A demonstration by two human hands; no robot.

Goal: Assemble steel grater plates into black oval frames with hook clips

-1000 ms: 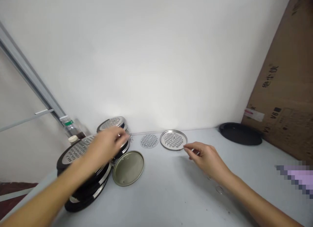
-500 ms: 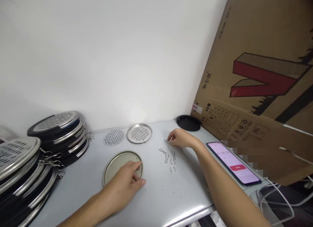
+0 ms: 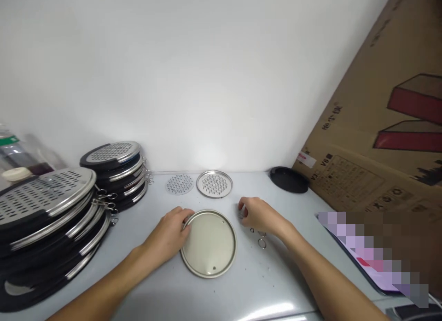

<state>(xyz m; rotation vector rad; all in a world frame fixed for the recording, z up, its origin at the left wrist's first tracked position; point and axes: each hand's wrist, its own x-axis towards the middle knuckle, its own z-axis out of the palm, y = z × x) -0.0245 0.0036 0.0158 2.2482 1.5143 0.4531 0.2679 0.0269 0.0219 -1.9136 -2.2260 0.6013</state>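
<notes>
1. Reads "V6" and "V3" on the brown cardboard carton (image 3: 373, 113) at right, along with blurred Chinese characters and a big red block shape.
2. Shows a green label, too small to read, on the clear bottle (image 3: 17, 155) at far left, partly behind the near stack (image 3: 51, 229) of black-edged, slotted metal discs.
3. Rises in a second, farther stack (image 3: 119, 178) by the wall, with wire rings dangling.
4. Includes along the wall a thin perforated disc (image 3: 179, 184), a rimmed grater disc (image 3: 214, 184) and a black round tray (image 3: 289, 179); nearer right, a pixel-blurred phone (image 3: 366, 261).
5. With the left hand (image 3: 171, 233), pinches the left rim of the smooth, shallow metal lid (image 3: 209, 243), at table centre.
6. With the right hand (image 3: 257, 215), curls fingers just above the table near a wire ring (image 3: 262, 243); cannot tell if holding anything.
</notes>
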